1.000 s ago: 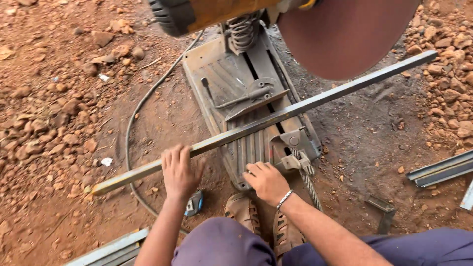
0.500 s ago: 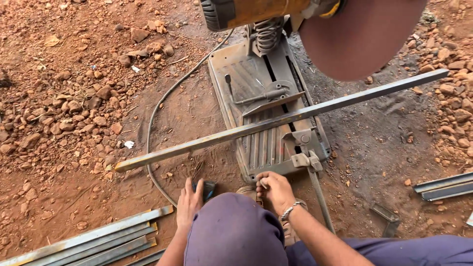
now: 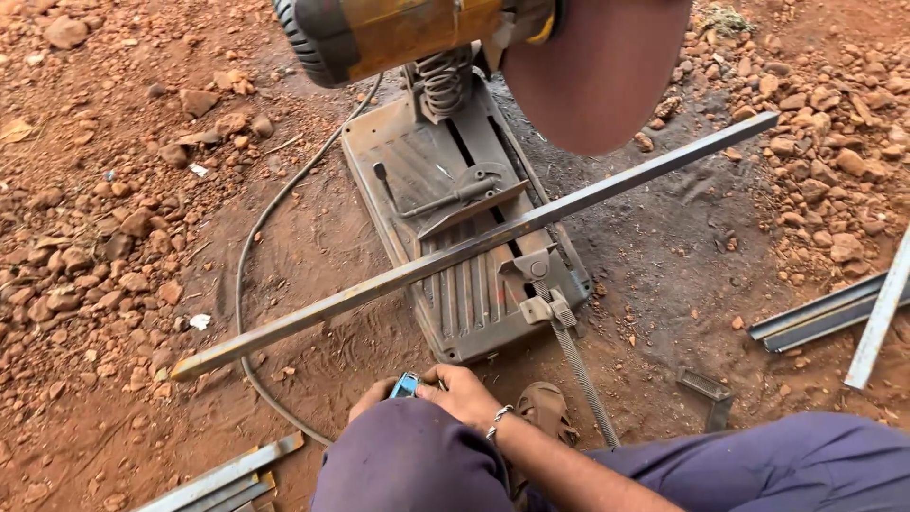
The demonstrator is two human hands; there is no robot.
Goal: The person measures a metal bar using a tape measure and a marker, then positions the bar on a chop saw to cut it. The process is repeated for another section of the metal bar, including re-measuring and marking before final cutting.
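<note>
A long steel bar (image 3: 455,254) lies slanted across the base (image 3: 474,303) of a chop saw, against its fence. The saw's round disc (image 3: 597,76) and yellow motor (image 3: 398,33) hang raised above it. Both my hands are low in the view, in front of the base, above my purple-clad knee (image 3: 408,465). My left hand (image 3: 373,396) is partly hidden by the knee and curls around a small blue object (image 3: 406,384). My right hand (image 3: 462,393), with a bracelet at the wrist, has its fingers on the same object.
The vise screw (image 3: 578,365) juts from the base toward my sandalled foot (image 3: 542,408). A black cable (image 3: 248,256) loops left over red dirt. Metal sections lie at the right (image 3: 820,313) and bottom left (image 3: 223,474). Loose stones (image 3: 95,246) lie on both sides.
My left hand has left the bar and my right hand has left the vise handle; both came down to the blue object on the ground. The view has tilted upward.
</note>
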